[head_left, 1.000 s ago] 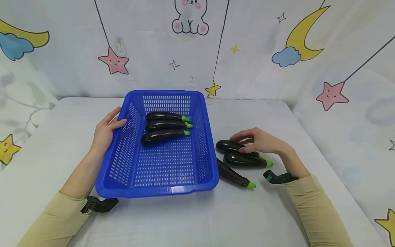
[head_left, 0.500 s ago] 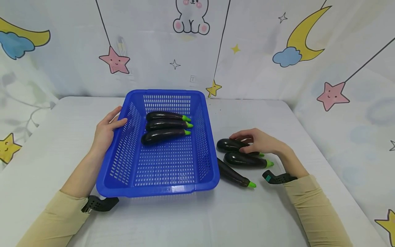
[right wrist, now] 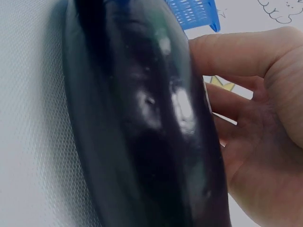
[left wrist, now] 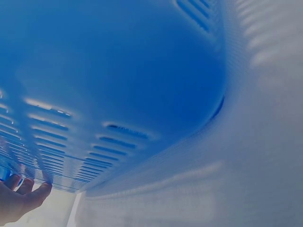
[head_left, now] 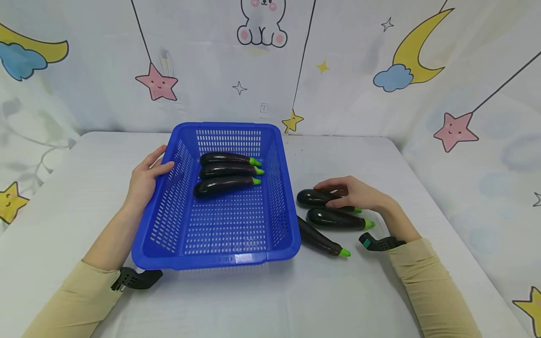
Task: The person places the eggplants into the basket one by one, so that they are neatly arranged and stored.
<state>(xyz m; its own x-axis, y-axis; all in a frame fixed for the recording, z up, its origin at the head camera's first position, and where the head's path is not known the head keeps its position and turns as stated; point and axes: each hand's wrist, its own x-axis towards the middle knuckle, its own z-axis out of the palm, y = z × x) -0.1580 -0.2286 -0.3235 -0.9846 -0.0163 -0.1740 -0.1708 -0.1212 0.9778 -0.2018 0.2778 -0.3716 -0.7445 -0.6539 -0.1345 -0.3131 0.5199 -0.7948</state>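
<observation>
My left hand [head_left: 142, 182] holds the left rim of a blue perforated plastic basket [head_left: 217, 260], thumb over the edge. In the left wrist view, fingertips [left wrist: 43, 189] lie against the slotted outer wall. Three dark eggplants with green stems lie side by side inside, the nearest eggplant [head_left: 221, 187] among them. To the basket's right, my right hand [head_left: 355, 193] grips the farthest of three eggplants on the table, the held eggplant [head_left: 310, 198], thumb on its near side and fingers over its far side. A second eggplant [head_left: 336, 219] lies just in front and fills the right wrist view.
A third loose eggplant [head_left: 321, 240] slants on the white-covered table [head_left: 338, 300], its left end hidden behind the basket's rim. Behind the table hangs a printed cloth backdrop [head_left: 338, 42] with stars and moons. Each wrist wears a black strap [head_left: 382, 243].
The right hand and the gripped eggplant have shifted very slightly. The basket, the left hand and the other eggplants hold their places.
</observation>
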